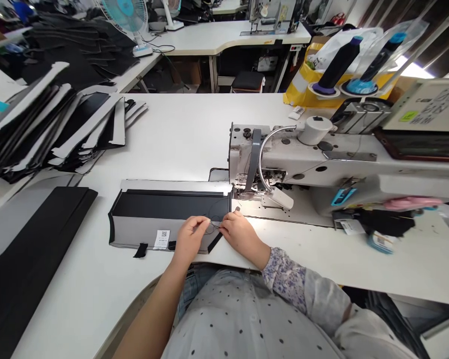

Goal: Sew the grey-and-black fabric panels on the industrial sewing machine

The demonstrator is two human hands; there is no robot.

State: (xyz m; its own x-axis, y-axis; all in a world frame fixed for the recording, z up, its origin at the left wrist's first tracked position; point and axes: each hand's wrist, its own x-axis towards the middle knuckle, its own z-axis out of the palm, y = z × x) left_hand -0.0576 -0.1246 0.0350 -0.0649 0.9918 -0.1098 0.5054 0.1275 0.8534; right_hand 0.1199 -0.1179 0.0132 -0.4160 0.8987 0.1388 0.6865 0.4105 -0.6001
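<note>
A long black and grey fabric panel [160, 212] lies flat on the white table [183, 129], its right end beside the needle of the sewing machine [307, 159]. A white QR label [162, 239] is stitched to its near edge. My left hand [189, 238] rests on the panel's near right corner with fingers pinched on a thin dark thread [211, 224]. My right hand [240, 234] sits just to the right, fingers closed on the same thread, close to the needle area. The two hands almost touch.
Stacks of black and white cut panels [56, 124] fill the table's left side. A dark panel [30, 249] lies at the near left. Thread cones [338, 65] stand behind the machine. A fan [129, 22] and another machine sit on the far tables.
</note>
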